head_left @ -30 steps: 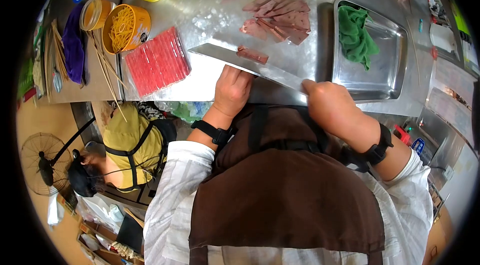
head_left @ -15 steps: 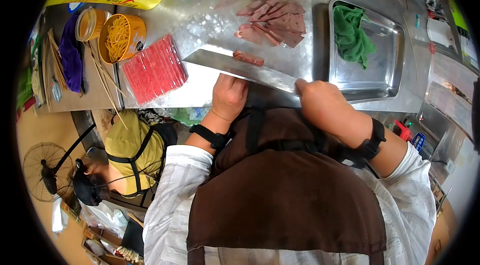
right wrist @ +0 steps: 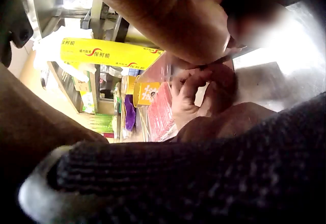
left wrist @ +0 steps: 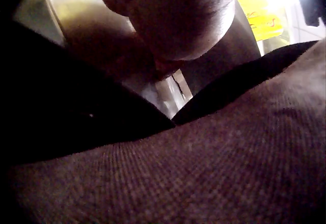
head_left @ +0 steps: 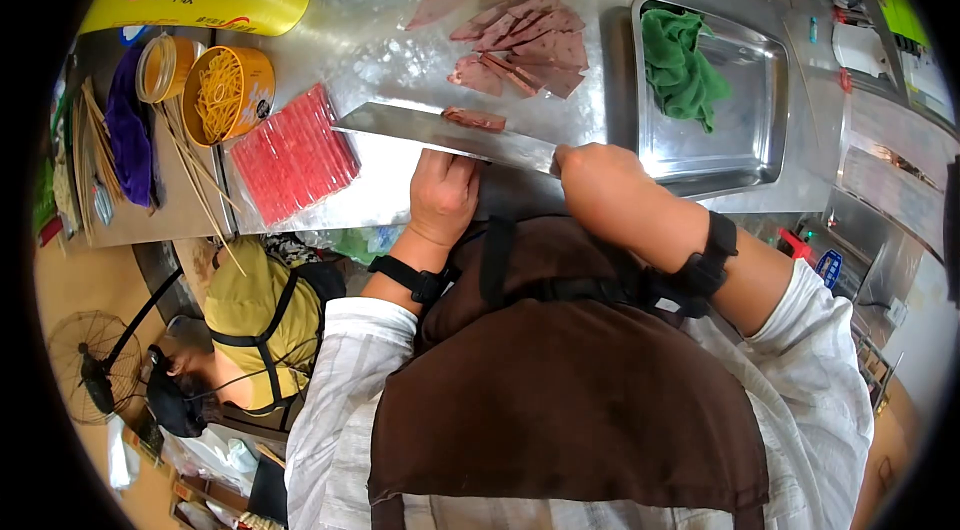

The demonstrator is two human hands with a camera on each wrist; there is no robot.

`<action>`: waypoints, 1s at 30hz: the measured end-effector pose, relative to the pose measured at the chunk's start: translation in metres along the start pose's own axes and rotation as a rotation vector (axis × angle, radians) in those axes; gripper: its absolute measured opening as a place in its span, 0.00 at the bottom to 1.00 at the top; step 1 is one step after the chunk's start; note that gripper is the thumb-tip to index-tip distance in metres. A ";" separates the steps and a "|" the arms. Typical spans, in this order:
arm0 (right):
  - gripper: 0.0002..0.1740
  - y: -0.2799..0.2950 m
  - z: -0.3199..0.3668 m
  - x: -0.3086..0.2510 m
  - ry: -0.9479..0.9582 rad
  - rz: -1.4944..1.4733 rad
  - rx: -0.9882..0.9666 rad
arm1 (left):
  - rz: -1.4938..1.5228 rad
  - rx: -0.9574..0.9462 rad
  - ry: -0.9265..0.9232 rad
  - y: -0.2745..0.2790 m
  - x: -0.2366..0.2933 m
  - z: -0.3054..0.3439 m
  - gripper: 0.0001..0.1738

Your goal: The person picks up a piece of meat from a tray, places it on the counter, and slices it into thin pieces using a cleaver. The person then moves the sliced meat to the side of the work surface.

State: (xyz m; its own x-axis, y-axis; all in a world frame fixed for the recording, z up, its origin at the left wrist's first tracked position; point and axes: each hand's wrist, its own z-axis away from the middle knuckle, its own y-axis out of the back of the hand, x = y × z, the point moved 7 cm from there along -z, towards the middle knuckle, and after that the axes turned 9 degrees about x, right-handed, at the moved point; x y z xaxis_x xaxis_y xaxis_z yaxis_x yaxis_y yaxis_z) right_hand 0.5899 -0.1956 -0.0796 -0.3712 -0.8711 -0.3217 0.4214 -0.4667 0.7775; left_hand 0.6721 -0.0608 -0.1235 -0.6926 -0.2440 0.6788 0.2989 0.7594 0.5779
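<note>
My right hand (head_left: 605,185) grips the handle end of a broad knife (head_left: 440,134), its blade slanting to the left across the steel counter. Close behind the blade, on the near side, is my left hand (head_left: 443,195), its fingertips hidden by the metal in the head view. In the right wrist view the left fingers (right wrist: 189,89) curl against a reddish-brown piece of meat (right wrist: 223,75). A cut strip of meat (head_left: 473,118) lies along the blade's far side. Beyond it, thin meat slices (head_left: 535,35) are fanned out in an overlapping pile.
To the right stands a steel tray (head_left: 735,165) with a green cloth (head_left: 680,65). On the left are a wrapped pack of red sticks (head_left: 295,155), an orange tub of yellow strands (head_left: 235,95) and wooden skewers (head_left: 195,165). Another person (head_left: 250,330) is at the lower left.
The whole scene has shifted left in the head view as the camera turned. Both hands and the knife keep nearly the same places beside the meat.
</note>
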 end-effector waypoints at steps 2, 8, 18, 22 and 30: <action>0.08 0.000 -0.007 -0.003 0.005 0.021 -0.012 | -0.026 0.001 -0.029 0.000 0.001 0.000 0.14; 0.10 -0.003 -0.018 -0.002 0.000 0.068 -0.044 | -0.017 0.016 -0.039 0.000 -0.002 0.001 0.14; 0.12 -0.008 -0.037 -0.013 0.010 0.001 0.041 | -0.069 0.056 -0.087 -0.002 0.001 0.003 0.12; 0.11 -0.004 -0.058 -0.029 0.164 -0.001 0.165 | -0.032 0.037 -0.108 0.003 0.013 -0.006 0.10; 0.16 0.021 -0.006 0.038 -0.057 -0.332 0.301 | -0.163 -0.084 0.069 0.017 0.014 -0.008 0.21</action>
State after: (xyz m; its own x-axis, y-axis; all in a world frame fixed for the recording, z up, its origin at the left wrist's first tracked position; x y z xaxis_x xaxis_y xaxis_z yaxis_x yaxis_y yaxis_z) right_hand 0.5899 -0.2399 -0.0787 -0.4939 -0.6680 -0.5566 0.0153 -0.6467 0.7626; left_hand 0.6726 -0.0565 -0.1009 -0.6904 -0.4028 0.6009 0.2422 0.6540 0.7167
